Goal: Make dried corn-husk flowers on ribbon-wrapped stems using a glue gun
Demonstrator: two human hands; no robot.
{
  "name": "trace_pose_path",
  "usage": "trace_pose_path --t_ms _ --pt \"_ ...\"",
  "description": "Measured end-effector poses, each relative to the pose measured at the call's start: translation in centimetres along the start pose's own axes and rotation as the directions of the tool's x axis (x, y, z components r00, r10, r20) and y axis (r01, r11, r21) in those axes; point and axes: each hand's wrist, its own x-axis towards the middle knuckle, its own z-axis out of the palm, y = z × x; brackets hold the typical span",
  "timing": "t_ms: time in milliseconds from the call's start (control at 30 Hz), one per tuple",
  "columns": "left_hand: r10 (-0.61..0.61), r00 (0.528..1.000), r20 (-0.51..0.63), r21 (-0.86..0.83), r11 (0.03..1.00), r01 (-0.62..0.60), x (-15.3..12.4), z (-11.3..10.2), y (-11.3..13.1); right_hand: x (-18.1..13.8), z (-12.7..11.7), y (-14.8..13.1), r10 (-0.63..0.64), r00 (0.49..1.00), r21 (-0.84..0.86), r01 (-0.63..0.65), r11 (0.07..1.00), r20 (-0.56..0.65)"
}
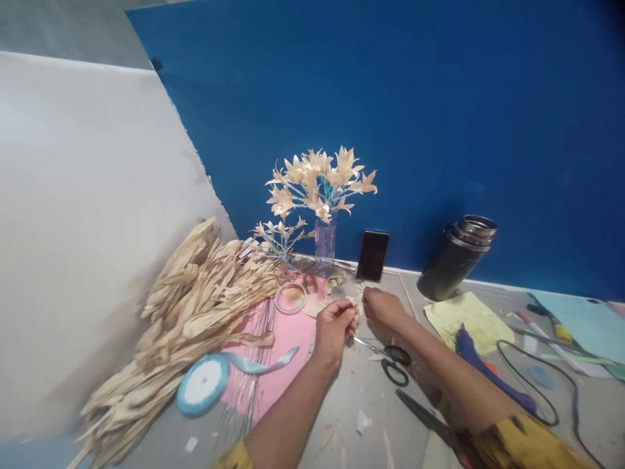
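Note:
My left hand (333,327) and my right hand (383,306) meet above the grey table (351,404), both pinched on a small pale husk piece (356,306) held between them. Black-handled scissors (388,357) lie just below my hands. A roll of clear tape (291,298) rests on a pink sheet (286,352) to the left. Behind my hands stands a clear vase of pale husk flowers (319,182) against the blue wall.
A big heap of dried husks (195,319) fills the left. A light blue ribbon spool (202,384) lies near it. A phone (372,255) leans on the wall, a dark flask (456,257) to its right. Yellow paper (469,319), a blue glue gun (483,368), cable and pens lie at right.

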Motion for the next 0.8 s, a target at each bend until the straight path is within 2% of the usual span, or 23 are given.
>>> trace_pose_path --t_ms 167,267,400,500,600,667,733,800 --pt "0.007 1.0 0.0 -0.018 1.0 -0.007 0.3 -0.2 -0.1 0.4 0.2 0.4 -0.024 0.999 0.165 0.029 0.986 -0.035" --pt "-0.039 0.999 0.022 -0.129 0.991 0.041 0.3 -0.3 0.2 0.1 -0.3 1.0 -0.044 0.999 0.329 0.05 0.943 -0.025" --pt "-0.155 0.981 0.113 -0.296 0.938 0.183 -0.4 -0.2 0.6 -2.2 -1.6 2.4 -0.061 0.998 0.575 0.064 0.816 -0.023" --pt "-0.295 0.937 0.19 -0.343 0.874 0.345 -1.4 0.4 0.4 -5.2 -2.4 3.4 -0.043 0.995 0.707 0.092 0.702 -0.087" --pt "-0.438 0.862 0.254 -0.285 0.818 0.5 -2.6 1.6 0.1 -8.4 -2.3 4.0 -0.017 0.983 0.833 0.164 0.528 -0.183" --pt "-0.484 0.832 0.272 -0.217 0.811 0.543 -3.2 2.7 0.0 -10.0 -2.0 4.2 -0.021 0.965 0.879 0.246 0.408 -0.261" --pt "-0.487 0.827 0.28 -0.16 0.826 0.541 -3.7 3.9 -0.1 -11.2 -1.6 4.4 -0.048 0.941 0.868 0.329 0.371 -0.336" --pt "-0.462 0.838 0.291 -0.113 0.853 0.51 -4.0 4.9 -0.2 -12.0 -1.4 4.9 -0.075 0.913 0.832 0.396 0.388 -0.4"
